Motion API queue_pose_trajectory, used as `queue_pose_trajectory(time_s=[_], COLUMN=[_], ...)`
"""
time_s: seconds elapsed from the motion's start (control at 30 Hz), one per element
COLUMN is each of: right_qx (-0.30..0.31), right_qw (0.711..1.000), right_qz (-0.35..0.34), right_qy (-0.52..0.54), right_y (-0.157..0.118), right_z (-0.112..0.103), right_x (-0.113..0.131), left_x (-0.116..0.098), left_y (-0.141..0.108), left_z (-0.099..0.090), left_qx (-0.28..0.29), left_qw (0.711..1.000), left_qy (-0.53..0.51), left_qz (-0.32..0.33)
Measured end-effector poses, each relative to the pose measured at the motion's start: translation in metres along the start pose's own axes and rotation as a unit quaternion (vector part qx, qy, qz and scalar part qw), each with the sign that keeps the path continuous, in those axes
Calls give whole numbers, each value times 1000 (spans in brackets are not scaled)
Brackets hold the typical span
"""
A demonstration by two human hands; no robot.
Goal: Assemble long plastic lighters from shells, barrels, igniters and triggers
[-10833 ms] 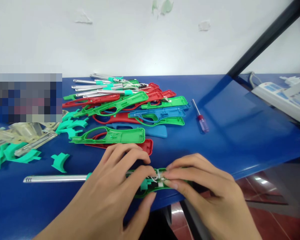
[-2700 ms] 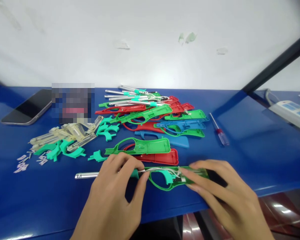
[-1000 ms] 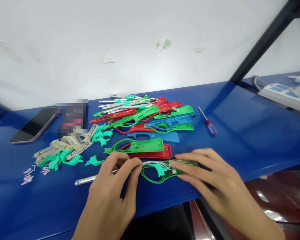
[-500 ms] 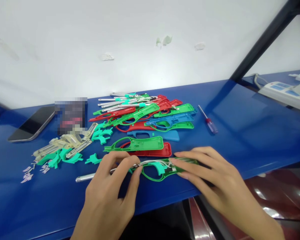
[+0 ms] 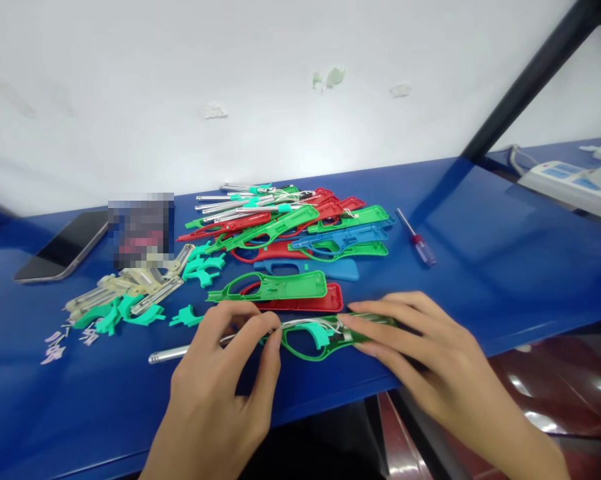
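Note:
An opened long-nosed lighter (image 5: 316, 358) with a green half shell lies near the table's front edge. A teal trigger (image 5: 321, 335) sits in it, and a thin white wire (image 5: 305, 323) runs along its upper side. My left hand (image 5: 225, 380) pinches the lighter's front end between thumb and index finger, where the metal tube (image 5: 169, 354) meets the shell. The tube sticks out to the left beneath that hand. My right hand (image 5: 430, 350) grips the handle end, fingers over the top and thumb at the near edge, hiding part of it.
Behind lie a green half shell (image 5: 300, 285), a red half shell (image 5: 330, 299) and a pile of coloured shells and metal tubes (image 5: 285, 227). Teal triggers (image 5: 143, 311), clear fuel tanks (image 5: 157, 295) and a phone (image 5: 65, 247) are left. A screwdriver (image 5: 420, 247) lies right.
My left index fingertip has come down over the shiny end by the wire, which showed between finger and thumb before. My right hand stays nearly still on the handle.

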State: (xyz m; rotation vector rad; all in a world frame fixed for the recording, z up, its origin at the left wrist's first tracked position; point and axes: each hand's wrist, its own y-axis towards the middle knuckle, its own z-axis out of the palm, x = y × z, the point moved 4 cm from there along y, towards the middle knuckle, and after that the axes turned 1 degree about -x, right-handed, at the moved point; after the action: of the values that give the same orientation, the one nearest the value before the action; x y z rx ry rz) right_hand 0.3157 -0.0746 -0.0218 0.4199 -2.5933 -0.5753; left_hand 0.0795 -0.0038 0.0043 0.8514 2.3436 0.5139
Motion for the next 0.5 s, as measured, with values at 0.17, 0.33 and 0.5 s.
queue_pose_trajectory(time_s=[0.17, 0.33, 0.5], right_qx=[-1, -2, -4], right_qw=[1000, 1000, 1000], right_qz=[0, -1, 2], right_qy=[0, -2, -2], right_y=[0, 0, 1], right_z=[0, 0, 0], right_x=[0, 0, 1], left_x=[0, 1, 1], left_y=[-1, 0, 0], left_z=[0, 1, 0], left_qx=[-6, -1, 8], left_qw=[1000, 1000, 1000], left_qy=[5, 8, 12], left_qz=[10, 12, 13])
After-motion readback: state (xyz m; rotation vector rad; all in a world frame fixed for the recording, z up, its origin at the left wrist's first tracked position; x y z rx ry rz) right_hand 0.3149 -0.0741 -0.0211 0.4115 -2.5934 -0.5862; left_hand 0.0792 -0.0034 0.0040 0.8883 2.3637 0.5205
